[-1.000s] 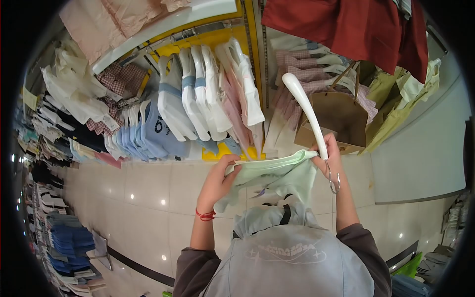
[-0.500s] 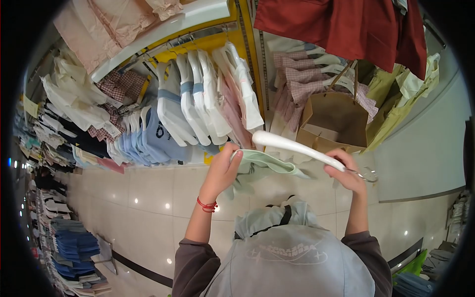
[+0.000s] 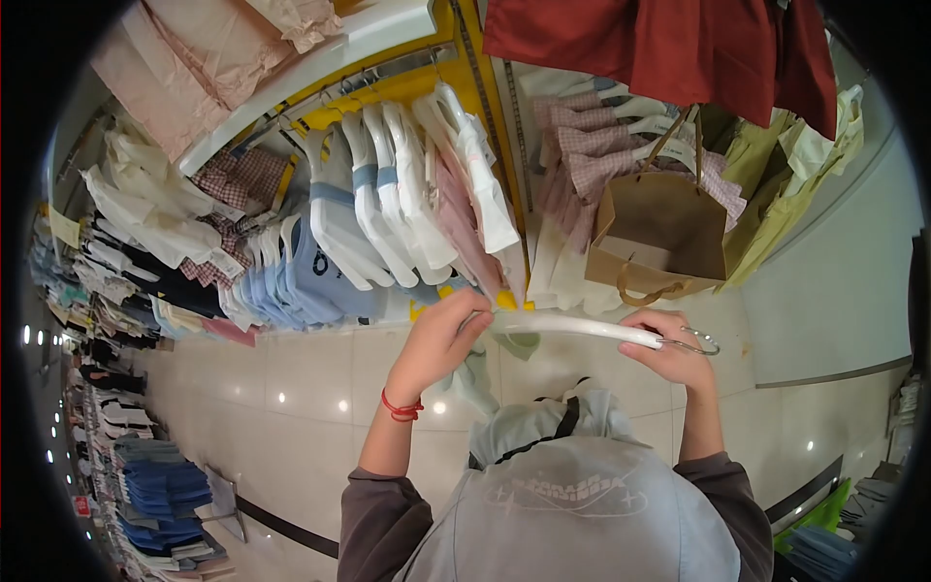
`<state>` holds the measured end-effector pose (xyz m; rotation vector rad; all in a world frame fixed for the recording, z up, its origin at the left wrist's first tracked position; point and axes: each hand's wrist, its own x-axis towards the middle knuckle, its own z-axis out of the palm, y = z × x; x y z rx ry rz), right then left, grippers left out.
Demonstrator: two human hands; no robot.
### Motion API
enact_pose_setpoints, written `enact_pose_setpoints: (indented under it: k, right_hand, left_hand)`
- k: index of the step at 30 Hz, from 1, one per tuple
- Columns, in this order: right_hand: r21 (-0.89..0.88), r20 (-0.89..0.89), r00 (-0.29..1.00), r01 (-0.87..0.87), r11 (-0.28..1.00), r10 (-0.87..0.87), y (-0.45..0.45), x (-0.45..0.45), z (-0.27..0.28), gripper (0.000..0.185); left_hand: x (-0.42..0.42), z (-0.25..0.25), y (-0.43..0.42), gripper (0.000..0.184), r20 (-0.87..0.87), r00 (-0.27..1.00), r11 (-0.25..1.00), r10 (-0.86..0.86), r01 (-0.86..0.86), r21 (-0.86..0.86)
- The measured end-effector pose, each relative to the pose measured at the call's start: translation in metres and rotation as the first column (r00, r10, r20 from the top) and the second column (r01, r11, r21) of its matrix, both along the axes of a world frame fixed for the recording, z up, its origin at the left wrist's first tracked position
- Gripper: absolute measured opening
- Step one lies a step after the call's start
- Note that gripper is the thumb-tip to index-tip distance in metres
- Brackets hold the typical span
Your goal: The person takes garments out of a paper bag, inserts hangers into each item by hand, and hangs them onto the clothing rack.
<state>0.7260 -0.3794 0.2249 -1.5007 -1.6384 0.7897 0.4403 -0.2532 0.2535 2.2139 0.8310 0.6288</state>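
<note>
Left hand (image 3: 438, 339) is pinching pale green cloth garment (image 3: 474, 380); right hand (image 3: 673, 349), gripping curved white hanger (image 3: 582, 328), is lowering its tip, bringing both together.

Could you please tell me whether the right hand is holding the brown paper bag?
No, the right hand holds the white hanger near its metal hook.

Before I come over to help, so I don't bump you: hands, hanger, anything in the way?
Right hand grips white hanger near its hook. Left hand pinches green garment at hanger's other end. Paper bag beyond right hand, not between hands.
</note>
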Motion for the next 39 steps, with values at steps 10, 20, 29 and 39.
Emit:
enact_pose_setpoints:
  k: [10, 20, 29, 39]
  right_hand:
    - [0.022, -0.045, 0.996, 0.081, 0.996, -0.08, -0.005, 0.002, -0.012, 0.022]
    - [-0.096, -0.187, 0.976, -0.134, 0.986, 0.115, -0.007, -0.008, -0.024, 0.021]
    - [-0.064, -0.257, 0.941, -0.242, 0.968, 0.219, -0.004, -0.012, -0.027, 0.023]
    - [-0.023, -0.191, 0.959, -0.218, 0.976, 0.21, -0.001, -0.04, -0.02, 0.028]
  left_hand:
    - [-0.004, 0.015, -0.013, 0.02, -0.023, 1.0, 0.999, -0.008, 0.009, 0.04]
    - [0.0, 0.023, -0.024, 0.024, -0.091, 0.991, 0.995, -0.1, 0.097, -0.035]
    - [-0.001, 0.017, -0.022, 0.016, -0.165, 0.982, 0.977, -0.091, 0.12, 0.176]
    - [0.016, 0.017, -0.04, 0.011, 0.004, 0.988, 0.916, -0.153, 0.14, 0.376]
